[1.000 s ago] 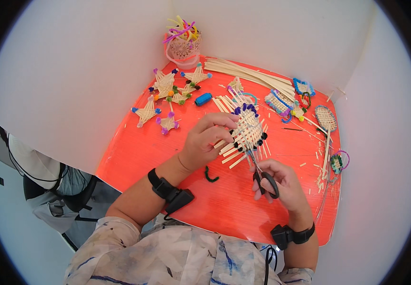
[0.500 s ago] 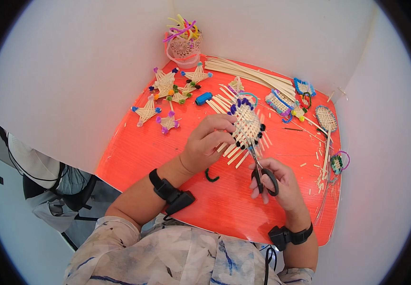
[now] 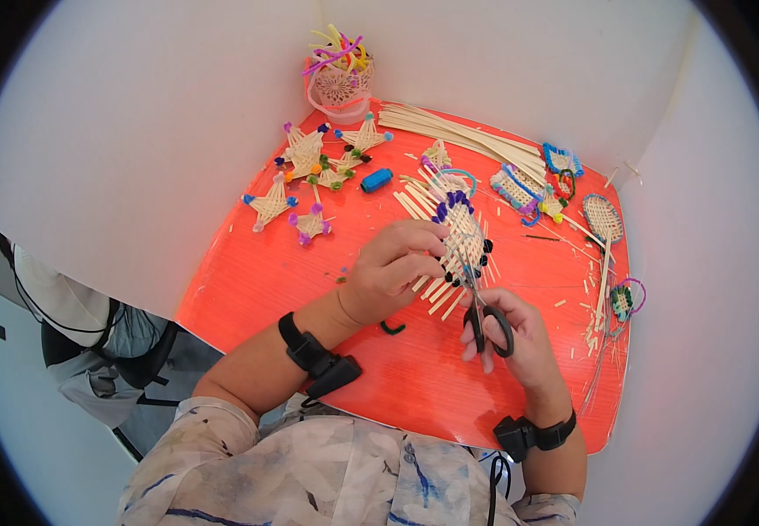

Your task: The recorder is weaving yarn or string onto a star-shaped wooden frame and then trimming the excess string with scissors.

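My left hand (image 3: 395, 267) pinches the left side of a small woven piece (image 3: 464, 235) of pale flat strips. Purple pipe cleaner wraps its upper edge and black pipe cleaner its right and lower edges; loose strip ends fan out on the left and below. My right hand (image 3: 513, 331) grips black-handled scissors (image 3: 474, 302), thumb and fingers at the loops. Their blades point up and lie across the lower part of the weave; I cannot tell whether they touch it. A short dark green pipe cleaner (image 3: 392, 330) lies on the red table below my left hand.
Several woven stars (image 3: 301, 156) with coloured tips lie at the far left, beside a blue spool (image 3: 377, 181). A pink basket (image 3: 342, 95) of pipe cleaners stands at the back. Behind lies a bundle of strips (image 3: 463, 138). Finished weavings (image 3: 603, 219) and cut scraps (image 3: 592, 337) lie right.
The woven piece, with my left hand on it, has shifted slightly right and toward me. The scissors and my right hand have hardly moved.
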Tool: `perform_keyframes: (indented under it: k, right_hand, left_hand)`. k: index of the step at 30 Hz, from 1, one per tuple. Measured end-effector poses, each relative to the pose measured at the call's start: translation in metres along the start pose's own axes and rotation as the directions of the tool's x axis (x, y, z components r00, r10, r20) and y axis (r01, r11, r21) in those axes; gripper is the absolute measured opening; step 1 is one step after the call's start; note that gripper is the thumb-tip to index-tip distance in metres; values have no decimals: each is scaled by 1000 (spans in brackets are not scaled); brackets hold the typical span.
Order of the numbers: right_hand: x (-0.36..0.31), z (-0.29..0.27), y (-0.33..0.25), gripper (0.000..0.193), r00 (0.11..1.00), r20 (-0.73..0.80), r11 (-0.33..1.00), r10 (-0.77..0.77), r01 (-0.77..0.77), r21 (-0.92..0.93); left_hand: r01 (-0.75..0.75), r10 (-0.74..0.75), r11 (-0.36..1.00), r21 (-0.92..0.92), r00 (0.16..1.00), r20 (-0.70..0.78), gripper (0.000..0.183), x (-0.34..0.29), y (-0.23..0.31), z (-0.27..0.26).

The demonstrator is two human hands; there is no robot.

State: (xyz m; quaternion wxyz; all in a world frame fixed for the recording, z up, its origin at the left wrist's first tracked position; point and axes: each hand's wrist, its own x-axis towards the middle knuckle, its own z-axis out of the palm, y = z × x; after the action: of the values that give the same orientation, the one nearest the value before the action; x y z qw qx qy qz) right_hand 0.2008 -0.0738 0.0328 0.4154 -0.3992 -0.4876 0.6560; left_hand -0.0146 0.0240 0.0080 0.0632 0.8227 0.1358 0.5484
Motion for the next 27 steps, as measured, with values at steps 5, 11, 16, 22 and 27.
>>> perform_keyframes:
  k: [5,11,16,22,27]
  right_hand:
    - [-2,-4,3,26,999,12,998,-50,49,47]
    - [-1,1,2,26,1000,26,1000,6,-7,22]
    - [-1,0,2,26,1000,23,999,10,-10,36]
    - [-1,-1,1,27,1000,26,999,3,-4,42]
    - [1,-1,2,27,1000,28,1000,5,-6,29]
  left_hand:
    - [57,-58,998,-23,997,-53,23,1,0,6]
    - [29,-28,1000,5,999,-20,22,0,1,4]
    - [20,-20,1000,6,1000,-13,23,0,1,4]
    - [33,-33,999,-11,999,-13,23,-1,-1,5]
    - [44,-44,999,-2,999,-3,22,-2,1,5]
